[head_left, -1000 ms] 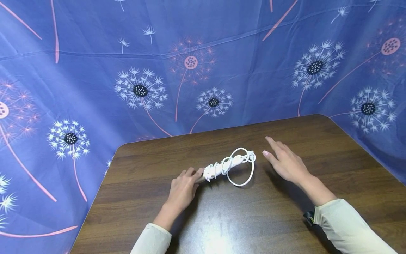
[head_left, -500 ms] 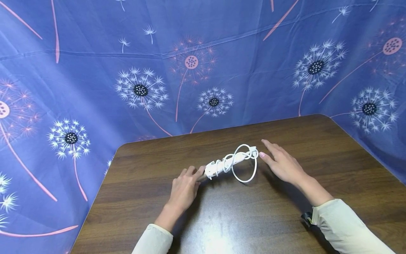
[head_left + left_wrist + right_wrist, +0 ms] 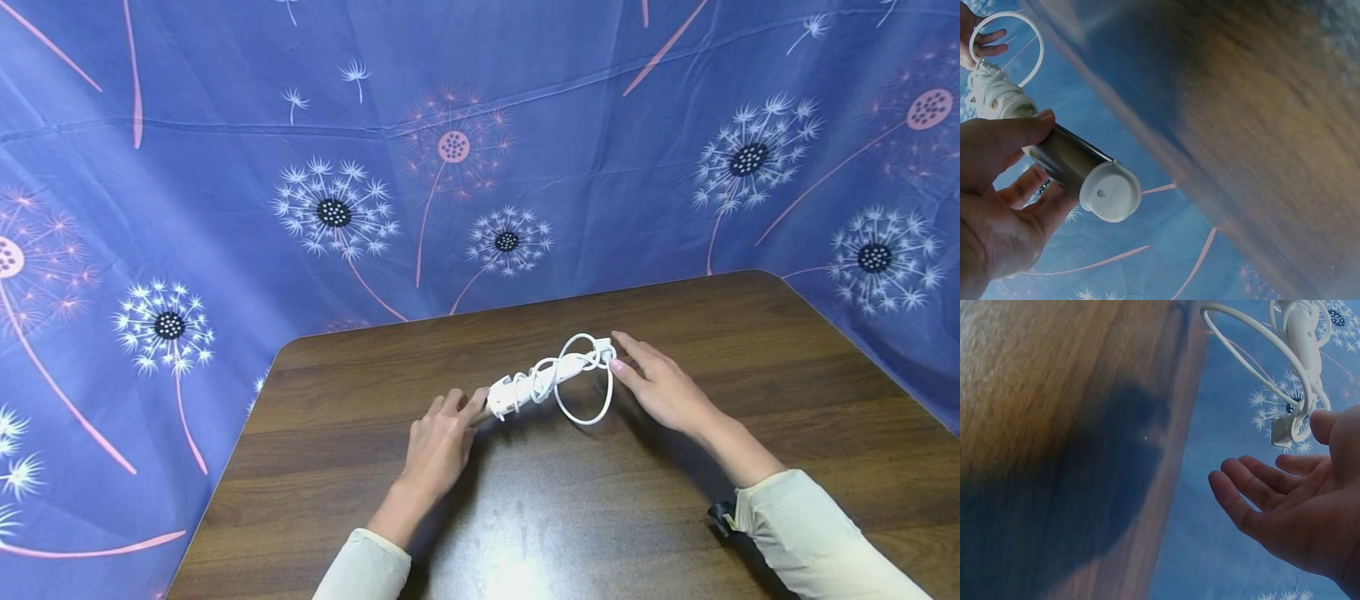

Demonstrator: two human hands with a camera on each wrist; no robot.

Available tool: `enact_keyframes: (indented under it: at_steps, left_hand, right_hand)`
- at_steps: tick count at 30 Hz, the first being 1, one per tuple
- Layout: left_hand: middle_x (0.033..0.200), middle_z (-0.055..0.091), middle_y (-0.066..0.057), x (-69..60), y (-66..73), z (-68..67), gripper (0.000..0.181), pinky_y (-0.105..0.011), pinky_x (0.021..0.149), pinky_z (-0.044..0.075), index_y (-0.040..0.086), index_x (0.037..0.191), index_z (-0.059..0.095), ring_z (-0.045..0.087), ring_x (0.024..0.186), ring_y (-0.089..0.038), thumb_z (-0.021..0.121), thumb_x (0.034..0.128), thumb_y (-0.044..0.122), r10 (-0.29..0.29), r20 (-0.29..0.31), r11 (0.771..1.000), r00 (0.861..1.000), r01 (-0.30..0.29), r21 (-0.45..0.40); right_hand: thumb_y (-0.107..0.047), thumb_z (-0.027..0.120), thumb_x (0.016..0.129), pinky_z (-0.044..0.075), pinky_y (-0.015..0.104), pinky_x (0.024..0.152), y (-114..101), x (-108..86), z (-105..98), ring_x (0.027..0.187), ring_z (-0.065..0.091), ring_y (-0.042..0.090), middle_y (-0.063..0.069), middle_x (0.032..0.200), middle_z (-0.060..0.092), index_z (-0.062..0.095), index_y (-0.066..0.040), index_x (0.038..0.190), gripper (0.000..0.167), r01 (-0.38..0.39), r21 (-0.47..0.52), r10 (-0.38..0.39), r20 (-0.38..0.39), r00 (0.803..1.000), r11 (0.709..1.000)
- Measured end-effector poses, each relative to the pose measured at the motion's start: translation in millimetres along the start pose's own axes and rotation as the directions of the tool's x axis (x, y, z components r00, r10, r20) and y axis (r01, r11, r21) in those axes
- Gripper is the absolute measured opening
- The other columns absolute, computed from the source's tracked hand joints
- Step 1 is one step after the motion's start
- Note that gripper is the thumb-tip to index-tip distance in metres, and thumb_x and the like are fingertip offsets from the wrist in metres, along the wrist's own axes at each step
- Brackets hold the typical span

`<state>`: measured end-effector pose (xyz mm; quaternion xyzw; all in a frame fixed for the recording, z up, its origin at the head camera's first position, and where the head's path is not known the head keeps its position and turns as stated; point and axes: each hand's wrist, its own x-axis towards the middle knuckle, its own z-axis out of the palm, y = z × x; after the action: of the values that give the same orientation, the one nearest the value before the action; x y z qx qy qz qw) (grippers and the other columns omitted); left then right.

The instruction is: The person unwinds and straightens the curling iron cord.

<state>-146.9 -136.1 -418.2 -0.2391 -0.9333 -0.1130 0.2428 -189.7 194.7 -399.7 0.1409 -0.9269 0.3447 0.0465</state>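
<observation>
A curling iron (image 3: 504, 398) with a white handle is held above the table. My left hand (image 3: 437, 446) grips it by the metal barrel (image 3: 1066, 156), thumb on one side and fingers on the other. A white end cap (image 3: 1113, 192) sticks out past that hand in the left wrist view. The white cord (image 3: 1254, 324) is wound around the handle and hangs in a loose loop. At the far end is the plug (image 3: 1281, 430). My right hand (image 3: 669, 390) is beside it, fingers extended; whether the thumb touches the cord I cannot tell.
The brown wooden table (image 3: 315, 533) lies beneath both hands. A blue cloth with dandelion prints (image 3: 570, 192) hangs behind its back edge and along the sides. A dark device (image 3: 722, 518) is at the right sleeve.
The curling iron has moved slightly right and away from me, with the left hand on its barrel. The right hand has shifted a little left, closing the gap to the plug.
</observation>
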Motion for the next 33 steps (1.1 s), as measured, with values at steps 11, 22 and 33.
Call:
enact_keyframes:
  at_steps: [11,22,33]
  left_hand:
    - [0.096,0.061,-0.001,1.0,1.4,-0.2,0.065,-0.036,0.045,0.047,0.023,0.128,0.059,0.060,0.078,-0.021,0.082,0.0697,0.004,0.000,-0.023,1.000,1.000,0.000,-0.009]
    - [0.093,0.061,-0.001,2.1,1.7,2.3,0.066,-0.038,0.047,0.049,0.023,0.126,0.060,0.061,0.078,-0.022,0.083,0.0679,0.004,-0.003,-0.047,1.000,0.999,0.003,-0.005]
    - [0.094,0.061,-0.001,1.9,1.6,2.1,0.066,-0.038,0.046,0.049,0.023,0.126,0.059,0.061,0.078,-0.022,0.083,0.0683,0.004,-0.022,-0.043,1.000,0.999,0.022,-0.010]
  right_hand:
    - [-0.029,0.044,0.102,0.029,0.059,0.105,-3.1,0.6,2.7,0.130,0.040,0.045,0.028,0.141,0.044,0.032,0.000,0.147,0.055,0.038,0.060,-0.037,-0.020,0.999,0.997]
    - [-0.022,0.049,0.101,0.047,0.042,0.083,-6.7,3.2,9.1,0.093,0.062,0.028,0.017,0.108,0.064,0.040,-0.001,0.143,0.049,0.046,0.132,-0.034,-0.090,0.995,0.990]
    - [-0.008,0.048,0.100,0.054,0.022,0.075,-10.9,5.2,12.2,0.076,0.067,0.007,0.025,0.102,0.067,0.042,0.011,0.137,0.042,0.027,0.354,0.019,-0.127,0.992,0.935]
